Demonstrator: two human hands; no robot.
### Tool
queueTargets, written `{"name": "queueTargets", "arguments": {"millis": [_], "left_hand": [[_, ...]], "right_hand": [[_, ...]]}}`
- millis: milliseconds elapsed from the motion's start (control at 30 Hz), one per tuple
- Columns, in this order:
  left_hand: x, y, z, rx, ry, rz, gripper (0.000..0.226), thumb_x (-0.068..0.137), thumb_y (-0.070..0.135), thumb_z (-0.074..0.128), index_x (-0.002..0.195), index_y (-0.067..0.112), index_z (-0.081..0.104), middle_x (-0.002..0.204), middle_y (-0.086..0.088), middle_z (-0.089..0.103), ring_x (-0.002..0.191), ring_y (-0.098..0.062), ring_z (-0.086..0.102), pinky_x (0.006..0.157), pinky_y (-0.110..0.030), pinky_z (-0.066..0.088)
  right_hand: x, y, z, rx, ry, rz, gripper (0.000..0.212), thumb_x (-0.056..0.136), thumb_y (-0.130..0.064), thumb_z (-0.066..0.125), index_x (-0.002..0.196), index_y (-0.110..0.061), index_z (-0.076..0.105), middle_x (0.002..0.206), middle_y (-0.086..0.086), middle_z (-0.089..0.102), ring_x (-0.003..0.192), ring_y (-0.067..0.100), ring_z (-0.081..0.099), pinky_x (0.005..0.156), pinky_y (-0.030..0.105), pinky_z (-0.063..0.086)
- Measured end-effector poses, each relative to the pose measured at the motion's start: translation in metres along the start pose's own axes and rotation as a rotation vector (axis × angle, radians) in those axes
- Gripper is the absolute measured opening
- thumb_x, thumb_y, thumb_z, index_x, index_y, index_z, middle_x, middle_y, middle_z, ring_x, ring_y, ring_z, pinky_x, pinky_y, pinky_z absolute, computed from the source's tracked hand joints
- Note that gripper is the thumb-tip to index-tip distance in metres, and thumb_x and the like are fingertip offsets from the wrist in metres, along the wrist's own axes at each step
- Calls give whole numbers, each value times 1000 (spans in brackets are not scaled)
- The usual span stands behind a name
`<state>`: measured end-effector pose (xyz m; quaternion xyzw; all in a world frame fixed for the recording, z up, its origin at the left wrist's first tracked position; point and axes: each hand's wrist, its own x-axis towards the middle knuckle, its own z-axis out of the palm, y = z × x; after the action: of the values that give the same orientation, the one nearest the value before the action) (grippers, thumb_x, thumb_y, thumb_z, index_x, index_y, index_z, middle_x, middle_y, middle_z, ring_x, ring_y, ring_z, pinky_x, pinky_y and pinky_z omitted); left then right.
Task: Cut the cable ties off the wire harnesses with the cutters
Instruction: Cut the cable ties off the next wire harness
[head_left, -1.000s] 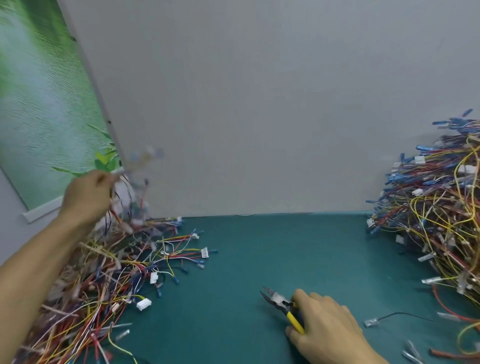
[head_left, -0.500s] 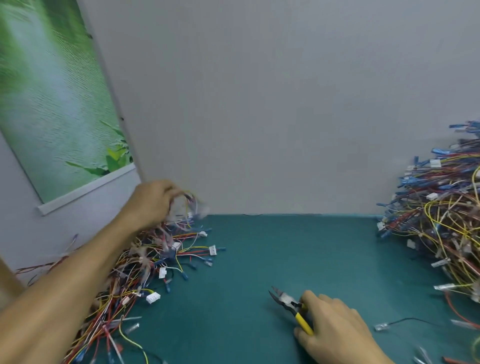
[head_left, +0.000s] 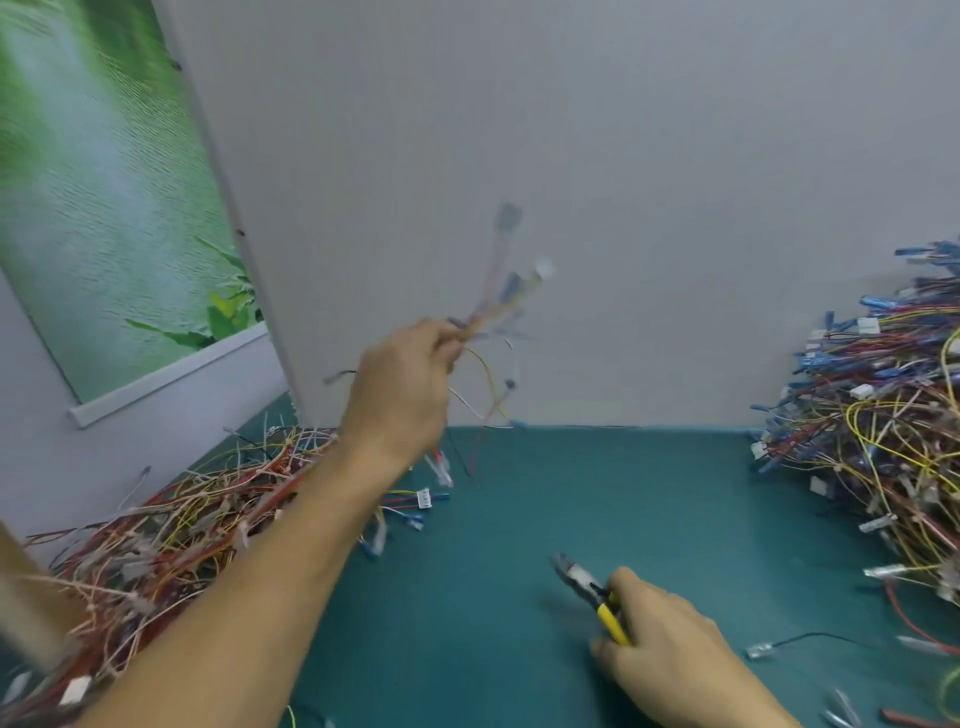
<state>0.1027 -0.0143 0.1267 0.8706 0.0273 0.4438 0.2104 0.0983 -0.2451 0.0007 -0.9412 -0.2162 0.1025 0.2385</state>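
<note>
My left hand (head_left: 402, 384) is raised above the green table (head_left: 597, 519) and grips a wire harness (head_left: 496, 299), blurred by motion, whose connector ends point up and right while loose yellow and white wires hang below the fist. My right hand (head_left: 670, 644) rests low on the table and holds the yellow-handled cutters (head_left: 592, 592), jaws pointing up-left and lying close to the surface. No cable tie can be made out on the held harness.
A heap of harnesses (head_left: 171, 535) covers the left of the table under my left forearm. Another big pile (head_left: 893, 436) stands at the right edge. Loose wires and terminals (head_left: 763, 649) lie near my right hand. A grey wall closes the back.
My left hand has lifted a harness out of the left heap and swung it up and to the right. The right hand with the cutters has stayed in place.
</note>
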Motion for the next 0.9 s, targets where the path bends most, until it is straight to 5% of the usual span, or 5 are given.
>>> {"name": "queueTargets", "arguments": {"millis": [133,267,467,600,900], "left_hand": [[-52,17,37,22,-245,25,21,96,24,55,106,15,70,96,-6,72,90,-28,63,80,-39,47],[-90,33,65,-67,-289,-17,15,93,25,60,101,14,64,93,-2,71,89,-25,63,82,-38,46],[-117,60,87,-122,-288,99,11,90,25,58,88,16,63,83,1,66,81,-22,57,83,-36,41],[-127,64,88,-143,-284,166,10,87,24,59,85,17,65,80,2,64,80,-18,54,84,-34,40],[-140,53,65,-1,-177,327,28,82,30,60,105,16,67,128,-7,57,123,-27,51,110,-43,34]], "right_hand": [[5,1,-11,687,197,102,20,93,-21,59,77,-14,49,66,0,57,62,20,50,62,34,40],[10,-3,-19,1360,219,184,18,95,-16,57,82,-4,59,60,9,59,46,20,52,44,29,44],[16,-1,-16,1613,89,299,27,95,-24,57,99,1,65,70,12,67,50,21,55,52,32,50],[19,3,-20,1781,7,361,15,94,-17,57,90,-3,61,62,12,60,44,19,58,41,28,51],[23,11,-20,1650,136,353,6,92,-9,59,87,-7,61,62,6,66,52,17,63,53,29,51]]}}
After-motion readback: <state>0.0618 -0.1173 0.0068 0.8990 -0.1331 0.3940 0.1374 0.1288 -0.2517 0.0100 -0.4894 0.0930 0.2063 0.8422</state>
